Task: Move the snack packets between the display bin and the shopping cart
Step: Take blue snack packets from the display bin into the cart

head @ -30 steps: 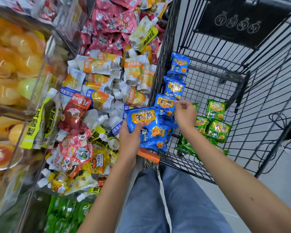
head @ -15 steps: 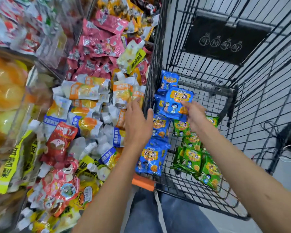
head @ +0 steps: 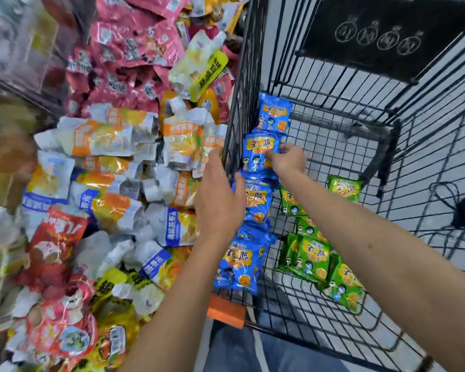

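Right hand [head: 287, 160] pinches a blue packet [head: 255, 153] by the cart [head: 253, 63] left wall; left hand [head: 217, 202], fingers loose, hides part of that wall.

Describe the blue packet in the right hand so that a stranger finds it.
Inside the black wire shopping cart, blue snack packets lie in a row along the left wall. The held packet is second from the far end, the only one pinched by the right hand.

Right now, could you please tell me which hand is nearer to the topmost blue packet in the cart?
Right. The right hand pinches the second blue packet, just below the topmost blue packet; the left hand is lower, by the cart's side wall.
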Tool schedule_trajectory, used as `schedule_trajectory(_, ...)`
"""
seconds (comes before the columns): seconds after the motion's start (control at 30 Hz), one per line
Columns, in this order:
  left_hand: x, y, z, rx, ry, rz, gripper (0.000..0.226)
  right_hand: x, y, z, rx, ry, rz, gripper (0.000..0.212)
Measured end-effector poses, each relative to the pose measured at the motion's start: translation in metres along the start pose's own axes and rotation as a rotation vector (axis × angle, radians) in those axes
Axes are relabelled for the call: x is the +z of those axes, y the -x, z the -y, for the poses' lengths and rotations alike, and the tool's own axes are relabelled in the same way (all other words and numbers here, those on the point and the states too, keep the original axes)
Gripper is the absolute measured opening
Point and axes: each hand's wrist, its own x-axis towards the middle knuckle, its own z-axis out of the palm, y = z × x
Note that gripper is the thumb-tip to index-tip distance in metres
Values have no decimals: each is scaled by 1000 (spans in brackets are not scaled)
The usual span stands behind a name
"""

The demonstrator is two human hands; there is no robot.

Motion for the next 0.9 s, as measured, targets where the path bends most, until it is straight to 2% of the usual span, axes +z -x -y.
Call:
schedule_trajectory(0.07, 0, 0, -1, -5, 14, 2, 47, -2, 1, -1, -47, 87, -6, 27)
schedule_trajectory(0.2, -1, 1, -2, -5, 47, 17, 46, -6, 4, -6, -30, 137, -3, 55)
schedule_trajectory(0.27, -3, 2, -2, 1, 45, 21, 51, -9, 7, -8, -27, 142, 5, 50)
schedule_trajectory(0.4, -7, 4, -1, -6, 62, 61, 47, -13, 13, -7, -67, 196, 33, 19)
schedule_trajectory(0.5, -7, 6, 1, 3, 61, 68, 47, -13, 16, -6, -96, 283, 32, 27)
schedule_trajectory(0.6, -4, 6, 3, 0, 56, 57, 43, -8, 14, -7, -90, 360, 18, 51)
schedule_trajectory(0.67, -3, 5, 3, -11, 67, 51, 40, -2, 15, -7, -15, 268, 45, 62)
schedule_trajectory(0.73, -2, 5, 4, -11, 67, 45, 38, 5, 18, -5, 38, 157, 58, 60)
schedule_trajectory(0.9, -1, 5, 5, -5, 75, 31, 36, 13, 21, -9, 45, 216, 75, 53)
